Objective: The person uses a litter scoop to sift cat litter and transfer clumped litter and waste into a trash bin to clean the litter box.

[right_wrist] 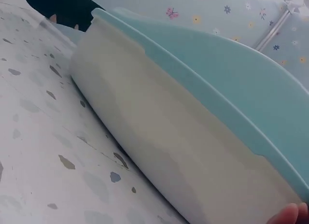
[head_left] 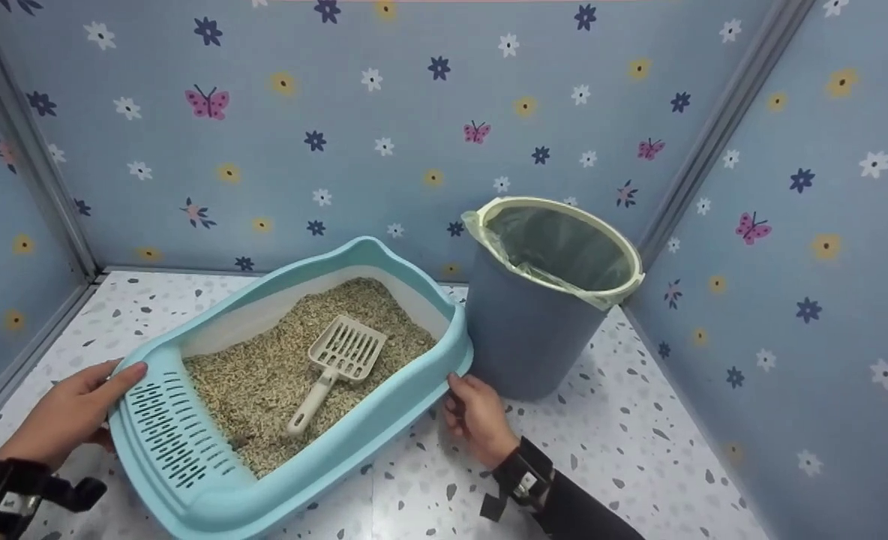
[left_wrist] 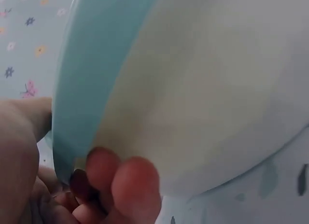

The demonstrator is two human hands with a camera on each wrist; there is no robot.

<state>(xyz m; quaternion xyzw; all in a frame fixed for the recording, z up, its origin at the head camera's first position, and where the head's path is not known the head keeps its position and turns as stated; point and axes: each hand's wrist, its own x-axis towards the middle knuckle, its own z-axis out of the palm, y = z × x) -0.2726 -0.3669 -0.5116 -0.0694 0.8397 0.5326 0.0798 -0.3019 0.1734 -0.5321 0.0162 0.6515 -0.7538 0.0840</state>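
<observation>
A litter box [head_left: 384, 409] with a light-blue rim and a white base stands at an angle on the speckled floor, filled with grainy litter [head_left: 256, 375]. On the litter lies a pale slotted litter scoop [head_left: 348, 349], its handle toward the near side. My left hand [head_left: 69, 412] grips the box's left end, thumb on top of the rim; the left wrist view shows curled fingers [left_wrist: 135, 183] under the rim. With thumb and fingers my right hand [head_left: 481, 420] holds the rim at the right corner. Only its fingertips [right_wrist: 286, 215] show in the right wrist view.
A grey-blue trash bin [head_left: 526, 330] with a pale ring and a plastic liner [head_left: 504, 251] stands right behind the box's right end. Flowered wall panels [head_left: 384, 112] enclose the floor [head_left: 601, 450] at the back and both sides.
</observation>
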